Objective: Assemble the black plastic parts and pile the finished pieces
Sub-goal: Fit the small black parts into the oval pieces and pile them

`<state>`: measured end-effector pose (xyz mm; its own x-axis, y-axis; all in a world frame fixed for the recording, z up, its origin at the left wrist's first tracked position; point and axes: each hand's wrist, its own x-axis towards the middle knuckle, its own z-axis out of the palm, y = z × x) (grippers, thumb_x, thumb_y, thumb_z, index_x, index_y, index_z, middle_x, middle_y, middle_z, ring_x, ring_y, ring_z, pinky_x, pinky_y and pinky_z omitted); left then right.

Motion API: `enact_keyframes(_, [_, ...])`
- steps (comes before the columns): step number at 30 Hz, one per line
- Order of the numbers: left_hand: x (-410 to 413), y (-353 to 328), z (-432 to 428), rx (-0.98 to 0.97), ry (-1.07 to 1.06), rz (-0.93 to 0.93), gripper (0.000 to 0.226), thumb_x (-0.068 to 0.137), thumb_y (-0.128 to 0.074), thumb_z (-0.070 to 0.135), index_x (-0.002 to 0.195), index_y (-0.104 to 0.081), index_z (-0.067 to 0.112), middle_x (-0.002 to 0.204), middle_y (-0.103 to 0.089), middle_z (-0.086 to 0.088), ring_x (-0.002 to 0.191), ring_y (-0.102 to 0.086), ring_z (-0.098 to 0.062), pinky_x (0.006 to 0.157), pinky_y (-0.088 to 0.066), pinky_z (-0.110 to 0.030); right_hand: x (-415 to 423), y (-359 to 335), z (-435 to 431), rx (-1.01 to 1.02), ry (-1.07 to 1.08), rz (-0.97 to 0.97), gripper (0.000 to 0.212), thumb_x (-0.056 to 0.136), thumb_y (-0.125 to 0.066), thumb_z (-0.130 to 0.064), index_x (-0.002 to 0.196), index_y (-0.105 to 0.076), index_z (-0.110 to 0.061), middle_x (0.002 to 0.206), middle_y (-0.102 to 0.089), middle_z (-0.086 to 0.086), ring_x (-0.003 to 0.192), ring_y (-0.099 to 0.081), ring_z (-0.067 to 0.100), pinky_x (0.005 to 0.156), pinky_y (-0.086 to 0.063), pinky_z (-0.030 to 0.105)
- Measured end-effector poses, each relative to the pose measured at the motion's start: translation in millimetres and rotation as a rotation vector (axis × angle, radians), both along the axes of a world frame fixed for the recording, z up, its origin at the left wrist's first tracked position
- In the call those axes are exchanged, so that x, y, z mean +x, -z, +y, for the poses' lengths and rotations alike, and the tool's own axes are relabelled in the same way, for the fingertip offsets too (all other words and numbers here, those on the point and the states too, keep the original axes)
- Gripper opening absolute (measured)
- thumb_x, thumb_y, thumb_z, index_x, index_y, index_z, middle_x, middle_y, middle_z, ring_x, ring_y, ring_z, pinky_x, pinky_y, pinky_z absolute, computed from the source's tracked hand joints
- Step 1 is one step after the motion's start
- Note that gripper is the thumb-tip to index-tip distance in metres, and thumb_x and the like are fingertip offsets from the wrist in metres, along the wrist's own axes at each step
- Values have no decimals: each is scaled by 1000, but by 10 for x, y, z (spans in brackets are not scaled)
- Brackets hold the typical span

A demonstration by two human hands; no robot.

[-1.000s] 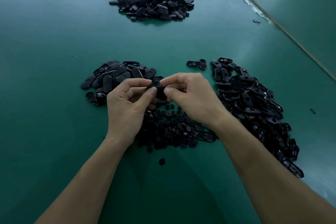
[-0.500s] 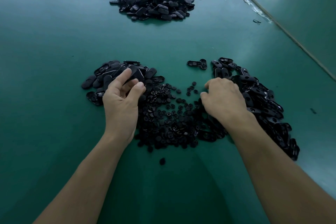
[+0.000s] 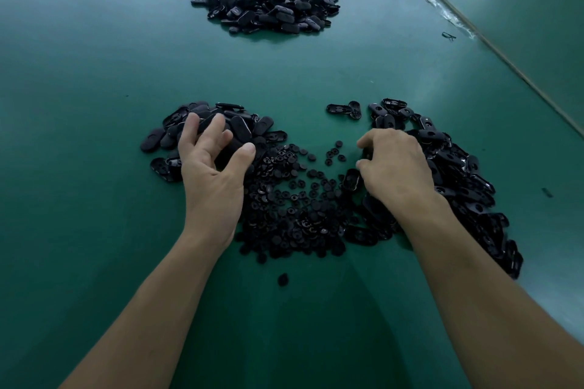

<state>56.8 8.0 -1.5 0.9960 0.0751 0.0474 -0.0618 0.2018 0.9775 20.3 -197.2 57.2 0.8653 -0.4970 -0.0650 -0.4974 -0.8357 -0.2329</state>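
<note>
Discs [image 3: 294, 208] litter the table [image 3: 79, 199] between left heap [image 3: 243, 129] and right heap [image 3: 458, 174].

Both arms stretch forward, left forearm [image 3: 151, 294] and right forearm [image 3: 474, 278] bare. The left hand [image 3: 215, 174] is palm down, fingers spread and bent, thumb splayed right. The right hand [image 3: 396, 167] shows knuckles up, fingers curled under and hidden, grip unclear.

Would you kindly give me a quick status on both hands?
Left hand open on left shell pile. Right hand curled at right pile, grip unclear. Nothing blocks far pile.
</note>
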Motion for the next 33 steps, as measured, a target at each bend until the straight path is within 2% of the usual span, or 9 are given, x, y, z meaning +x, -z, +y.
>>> enact_keyframes(2, [1,11,4,20,14,-46,52,81,-70,24,131,-59,24,144,-33,22,117,-57,3,98,-50,-21,-19,-8,15,23,-10,-93,38,94,-66,-10,129,-61,-22,130,-56,9,117,-54,28,96,-47,39])
enact_keyframes(5, [-13,2,21,79,82,-115,31,85,-70,21,115,-68,31,127,-58,9,112,-60,-7,99,-50,-26,-20,-23,61,128,-59,-256,30,93,-67,-9,122,-67,-18,114,-67,5,100,-64,19,92,-54,34])
enact_keyframes(8, [-56,-10,15,64,136,-137,24,88,-73,17,108,-72,29,104,-71,5,100,-64,-11,89,-52,-22,-5,-70,163,357,-132,-351,22,90,-73,-16,111,-72,-16,86,-65,-10,79,-62,1,78,-52,11])
enact_keyframes(13, [-98,-53,2,70,205,-173,23,88,-74,14,108,-72,24,100,-76,2,95,-70,-11,84,-53,-18,-43,-160,424,991,-266,-358,13,87,-75,-4,92,-70,-14,78,-73,2,70,-72,13,62,-53,20])
enact_keyframes(16, [-112,-73,5,102,236,-200,16,91,-72,12,104,-73,22,92,-77,5,82,-70,-5,76,-53,-15,-46,-156,501,1107,-300,-369,12,87,-73,1,91,-70,-10,76,-74,7,68,-70,13,60,-54,20])
enact_keyframes(22, [-127,-84,0,92,209,-174,15,84,-76,25,100,-75,24,83,-75,-4,72,-67,-9,70,-56,-21,-56,-103,483,1066,-266,-391,10,87,-75,-4,91,-71,-11,77,-76,10,66,-70,12,58,-51,18])
enact_keyframes(26, [-126,-84,-2,42,197,-174,10,88,-75,16,95,-76,22,81,-76,-1,70,-69,-11,68,-57,-22,-31,-50,491,1029,-236,-398,5,94,-69,-14,91,-73,-12,78,-76,7,66,-72,12,57,-51,20])
enact_keyframes(29, [-121,-89,-6,-13,182,-152,13,90,-72,12,92,-77,25,80,-76,0,69,-70,-12,66,-57,-23,4,40,493,742,-198,-324,15,100,-58,-22,100,-72,-17,82,-74,-2,72,-71,11,64,-51,21])
enact_keyframes(33, [-116,-87,-11,-51,185,-125,12,91,-69,10,93,-75,20,76,-74,1,66,-68,-13,63,-55,-20,-20,123,560,305,-364,-103,23,95,-65,-29,117,-69,-24,105,-64,0,99,-62,20,91,-51,34])
